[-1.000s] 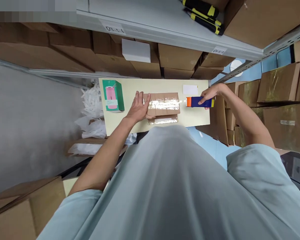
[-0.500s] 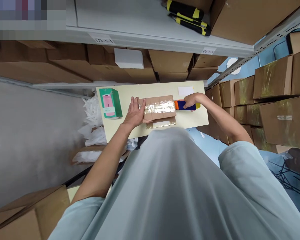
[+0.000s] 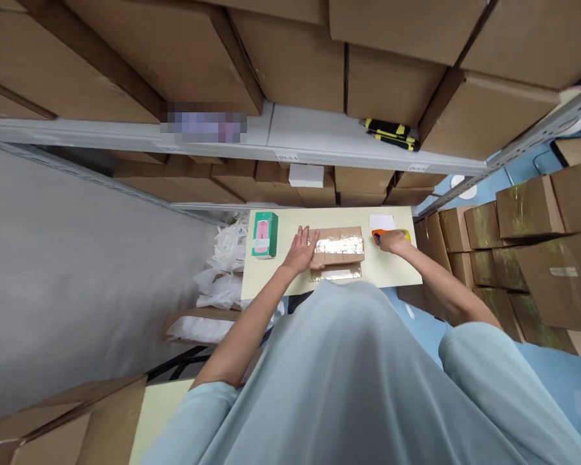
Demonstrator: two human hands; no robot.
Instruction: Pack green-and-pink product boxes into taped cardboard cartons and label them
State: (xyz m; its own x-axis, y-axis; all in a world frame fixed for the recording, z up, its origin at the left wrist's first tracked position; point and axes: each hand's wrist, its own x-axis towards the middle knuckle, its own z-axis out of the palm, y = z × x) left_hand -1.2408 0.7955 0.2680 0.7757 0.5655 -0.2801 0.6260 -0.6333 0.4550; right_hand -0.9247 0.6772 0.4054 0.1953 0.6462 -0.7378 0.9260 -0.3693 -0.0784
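Both hands are working at a pale table (image 3: 271, 281). Left hand (image 3: 302, 249) is lying flat, fingers spread, pressing the left end of a cardboard box (image 3: 339, 245) near the table's middle. Right hand (image 3: 393, 241) is closed over an orange and blue tape dispenser (image 3: 378, 236), resting just beside the box's right end. Shiny tape is already covering the box's top seam, so sealing looks nearly finished. A green carton (image 3: 265, 234) is standing near the left edge.

No readable text anywhere. The small white labels (image 3: 287, 157) on the shelf edge (image 3: 319, 158) carry handwriting too small to make out, and the print on the green box (image 3: 265, 234) is illegible too.
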